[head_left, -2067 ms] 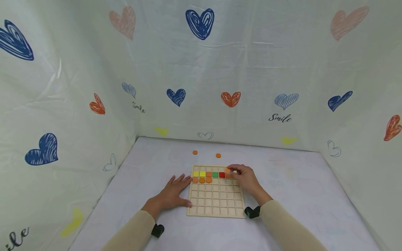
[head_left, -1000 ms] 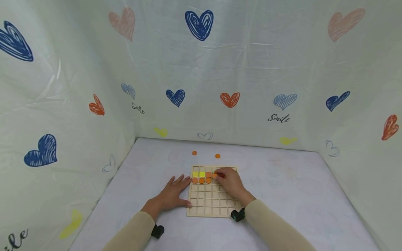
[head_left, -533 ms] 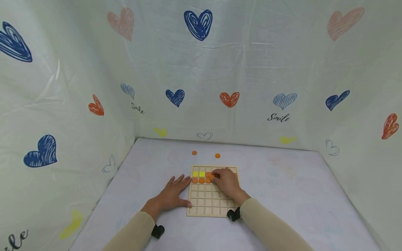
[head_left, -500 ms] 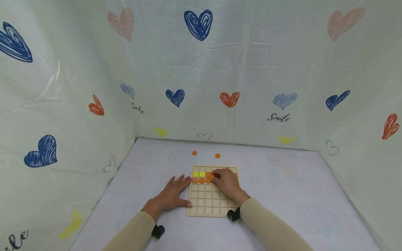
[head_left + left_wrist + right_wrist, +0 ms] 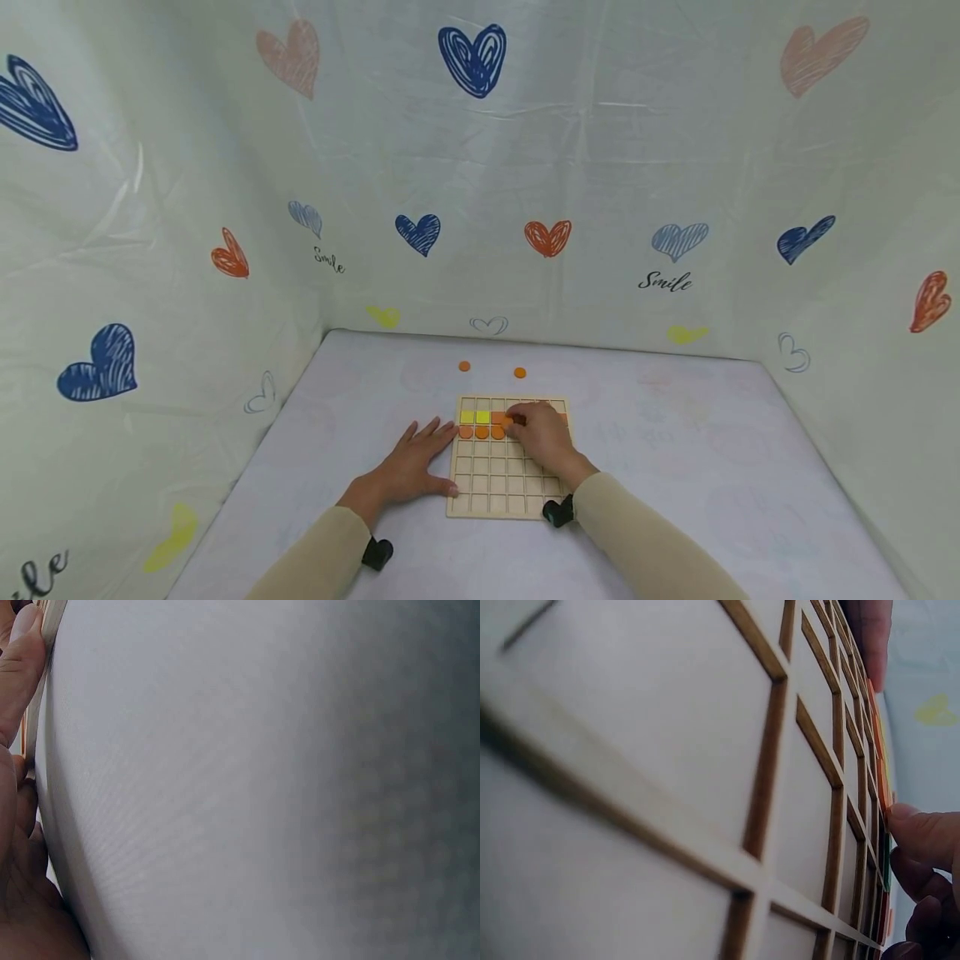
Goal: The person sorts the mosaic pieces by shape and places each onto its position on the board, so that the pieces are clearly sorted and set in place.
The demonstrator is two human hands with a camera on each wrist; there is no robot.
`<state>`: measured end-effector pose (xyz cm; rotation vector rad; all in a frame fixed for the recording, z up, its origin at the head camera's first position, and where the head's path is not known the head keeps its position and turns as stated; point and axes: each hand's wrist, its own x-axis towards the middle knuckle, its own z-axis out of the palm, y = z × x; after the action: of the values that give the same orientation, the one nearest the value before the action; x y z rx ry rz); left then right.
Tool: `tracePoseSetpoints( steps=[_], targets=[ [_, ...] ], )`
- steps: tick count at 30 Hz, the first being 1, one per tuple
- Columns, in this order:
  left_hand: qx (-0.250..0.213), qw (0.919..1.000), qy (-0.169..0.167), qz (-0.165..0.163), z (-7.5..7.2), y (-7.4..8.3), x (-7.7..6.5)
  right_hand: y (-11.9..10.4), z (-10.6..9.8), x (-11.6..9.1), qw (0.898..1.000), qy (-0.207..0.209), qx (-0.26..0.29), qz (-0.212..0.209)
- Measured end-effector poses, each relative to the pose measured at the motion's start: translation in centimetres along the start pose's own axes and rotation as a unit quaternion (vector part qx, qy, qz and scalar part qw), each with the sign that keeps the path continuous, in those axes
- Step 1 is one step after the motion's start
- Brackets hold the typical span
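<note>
A wooden grid board (image 5: pixel 498 483) lies on the table. My left hand (image 5: pixel 405 468) rests flat at its left edge, fingers spread, with the thumb and fingertips touching the frame. My right hand (image 5: pixel 546 433) is over the upper rows and pinches an orange disc (image 5: pixel 507 423) between thumb and fingers. Under and beside that disc is an orange square tile (image 5: pixel 497 416), with two yellow tiles (image 5: pixel 475 417) to its left. Three orange discs (image 5: pixel 482 432) sit in the row below. The right hand hides tiles further right; an orange edge shows past it.
Two loose orange discs, one at left (image 5: pixel 465 366) and one at right (image 5: pixel 520 372), lie on the white table (image 5: pixel 660 433) beyond the board. A curtain (image 5: pixel 585 167) printed with hearts rises behind and at the sides.
From the board's upper right, my right hand has moved left with the orange disc to beside the orange tile. It has hardly moved in the last half second. My left hand stays put.
</note>
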<state>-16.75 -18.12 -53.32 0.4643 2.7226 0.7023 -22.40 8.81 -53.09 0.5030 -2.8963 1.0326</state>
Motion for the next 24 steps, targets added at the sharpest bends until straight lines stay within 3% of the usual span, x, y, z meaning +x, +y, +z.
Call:
tracePoseSetpoints(
  steps=[6,14,24],
  targets=[
    [0.004,1.0,-0.001,-0.003,0.0,0.0,-0.1,0.0,-0.3,-0.2,1.0,-0.002,0.007,-0.013],
    [0.004,1.0,0.001,-0.003,0.1,-0.1,0.0,0.6,-0.8,-1.0,1.0,0.003,0.02,0.023],
    [0.01,0.9999,0.009,-0.01,0.3,0.1,-0.1,1.2,-0.6,-1.5,0.998,-0.001,0.054,0.019]
  ],
)
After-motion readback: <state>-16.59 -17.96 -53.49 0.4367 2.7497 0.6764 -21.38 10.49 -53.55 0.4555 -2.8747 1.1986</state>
